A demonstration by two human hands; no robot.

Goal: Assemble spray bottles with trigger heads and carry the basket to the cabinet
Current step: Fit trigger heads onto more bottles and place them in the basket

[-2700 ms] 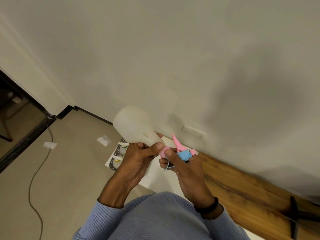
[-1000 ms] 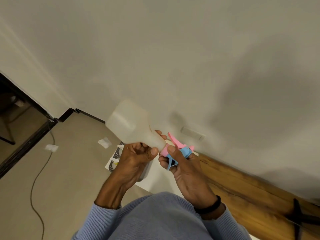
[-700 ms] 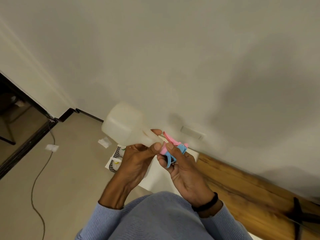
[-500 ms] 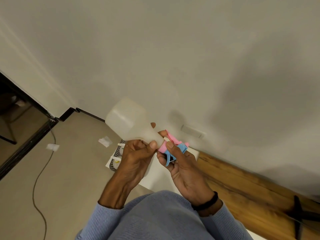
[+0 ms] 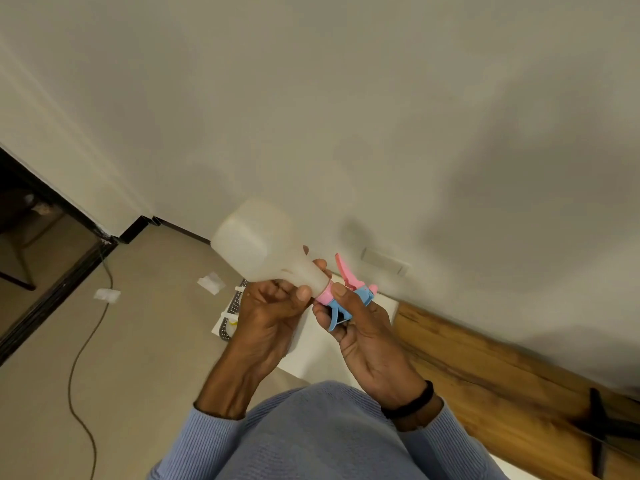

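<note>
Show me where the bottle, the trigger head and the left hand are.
bottle (image 5: 256, 249), head view, on its translucent white body.
trigger head (image 5: 363, 295), head view, on its blue housing.
left hand (image 5: 270, 317), head view, on the hand's back.

cable on floor; paper scrap near wall; wooden plank at right

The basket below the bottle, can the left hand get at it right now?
Probably not yet: the left hand is gripping the bottle by its neck while the right hand holds the trigger head. The basket sits just past it, with nothing visible between.
</note>
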